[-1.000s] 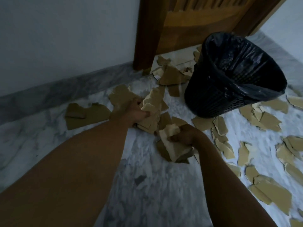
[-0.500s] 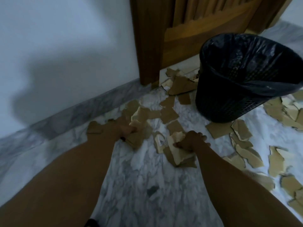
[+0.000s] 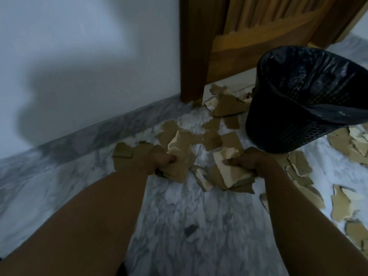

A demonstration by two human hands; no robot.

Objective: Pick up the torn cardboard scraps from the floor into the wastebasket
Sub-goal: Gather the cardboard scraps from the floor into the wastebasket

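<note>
Cardboard fills both my fists. My left hand (image 3: 162, 159) has its fingers curled tight round a thick wad of scraps (image 3: 180, 150), thumb clamped on top. My right hand (image 3: 253, 161) grips a second stack (image 3: 231, 170) the same way. Both bundles sit low over the marble floor (image 3: 179, 226), left of the wastebasket (image 3: 278, 132) and nearer me than its foot. Half a second back, the right hand lies on top of its stack and the left reaches in among loose pieces; now both grips are closed and full. I judge the gathering for this load is finished, and the move due is a lift across to the wastebasket's open, black-lined mouth. Plenty remains: loose pieces (image 3: 212, 139) just left of the basket's foot, a heap (image 3: 227, 106) behind it by the wooden door (image 3: 249, 46), and many more (image 3: 344, 200) strewn on its right.
</note>
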